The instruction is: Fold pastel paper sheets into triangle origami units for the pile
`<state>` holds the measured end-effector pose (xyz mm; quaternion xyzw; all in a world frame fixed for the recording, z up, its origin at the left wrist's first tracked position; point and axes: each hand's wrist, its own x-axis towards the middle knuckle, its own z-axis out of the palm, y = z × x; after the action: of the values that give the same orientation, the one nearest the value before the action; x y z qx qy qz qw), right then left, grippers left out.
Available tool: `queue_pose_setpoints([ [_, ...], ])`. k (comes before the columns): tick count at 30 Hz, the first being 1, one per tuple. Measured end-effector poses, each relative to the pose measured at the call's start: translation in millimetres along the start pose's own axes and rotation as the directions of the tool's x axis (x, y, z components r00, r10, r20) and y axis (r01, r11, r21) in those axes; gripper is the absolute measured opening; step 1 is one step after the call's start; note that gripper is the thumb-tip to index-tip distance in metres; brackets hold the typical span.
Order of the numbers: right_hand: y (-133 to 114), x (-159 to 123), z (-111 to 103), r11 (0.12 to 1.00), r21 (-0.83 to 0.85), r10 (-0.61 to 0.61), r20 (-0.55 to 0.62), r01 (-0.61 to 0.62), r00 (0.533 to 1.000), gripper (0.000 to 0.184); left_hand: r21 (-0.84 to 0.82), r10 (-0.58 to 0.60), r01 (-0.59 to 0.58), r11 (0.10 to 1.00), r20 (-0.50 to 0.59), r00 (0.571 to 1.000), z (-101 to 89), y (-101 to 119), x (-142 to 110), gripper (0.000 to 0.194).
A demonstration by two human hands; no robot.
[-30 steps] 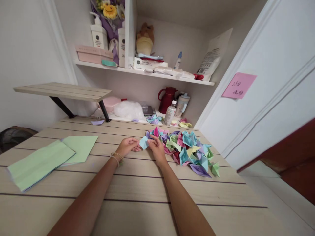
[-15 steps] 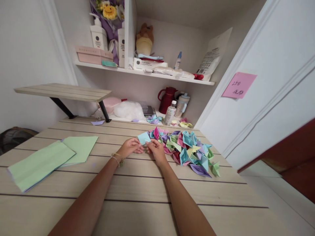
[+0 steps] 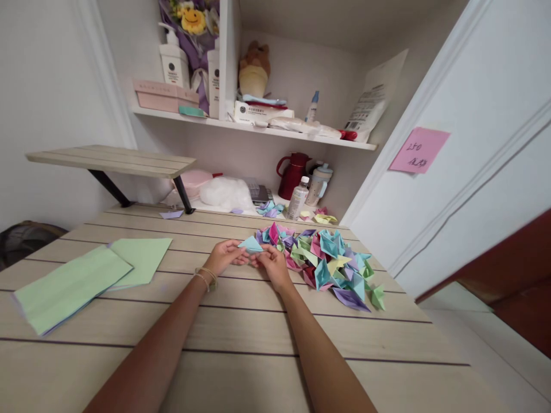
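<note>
A small light blue piece of folded paper (image 3: pixel 251 245), now triangular with its peak pointing up and away, is held between my two hands over the table. My left hand (image 3: pixel 225 256) pinches its left corner; a thin bracelet circles that wrist. At the right corner, the fingers of my right hand (image 3: pixel 272 263) grip the paper. Just right of my right hand lies a heap of folded paper boats (image 3: pixel 318 258) in blue, pink, green, purple and yellow.
Green paper sheets (image 3: pixel 73 287) lie at the left of the wooden table (image 3: pixel 241 332). A raised wooden stand (image 3: pixel 112 160) is at the back left. Behind the heap stand a clear bottle (image 3: pixel 298 198), a red jug (image 3: pixel 293 175) and a cup (image 3: pixel 319 184).
The blue paper has gone from a square shape to a triangle between my fingers. Both hands have stayed in nearly the same place.
</note>
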<state>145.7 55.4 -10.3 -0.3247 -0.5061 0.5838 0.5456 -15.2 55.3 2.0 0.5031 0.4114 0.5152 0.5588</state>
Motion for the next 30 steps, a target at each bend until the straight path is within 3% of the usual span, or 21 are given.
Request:
queue_pose_setpoints([
  [4,-2.1,-1.0,0.0,0.999,-0.022,-0.039,0.021,0.04,0.999,0.024,-0.047,0.011,-0.011,0.999,-0.01,1.0,-0.8,-2.0,0.8,0.029],
  [10,0.5,2.3,-1.2,0.985,-0.134,-0.113,-0.05,0.105,0.992,0.022,-0.072,0.048,-0.048,0.996,-0.001,0.999,-2.7,-5.4,2.9,0.027],
  [17,1.4,-1.4,0.5,0.982,-0.173,-0.077,-0.02,0.072,0.997,0.035,-0.039,0.019,-0.021,0.999,-0.042,0.999,-3.5,-1.7,0.4,0.032],
  [24,1.6,1.5,1.1,0.979,-0.162,-0.134,-0.047,0.125,0.99,0.025,-0.003,0.004,-0.004,1.0,-0.03,1.0,-2.3,-3.7,2.1,0.03],
  [30,4.0,2.6,-1.8,0.964,-0.225,-0.157,-0.056,0.14,0.986,0.023,0.113,0.01,-0.014,0.993,0.032,0.999,0.6,-3.7,-0.5,0.044],
])
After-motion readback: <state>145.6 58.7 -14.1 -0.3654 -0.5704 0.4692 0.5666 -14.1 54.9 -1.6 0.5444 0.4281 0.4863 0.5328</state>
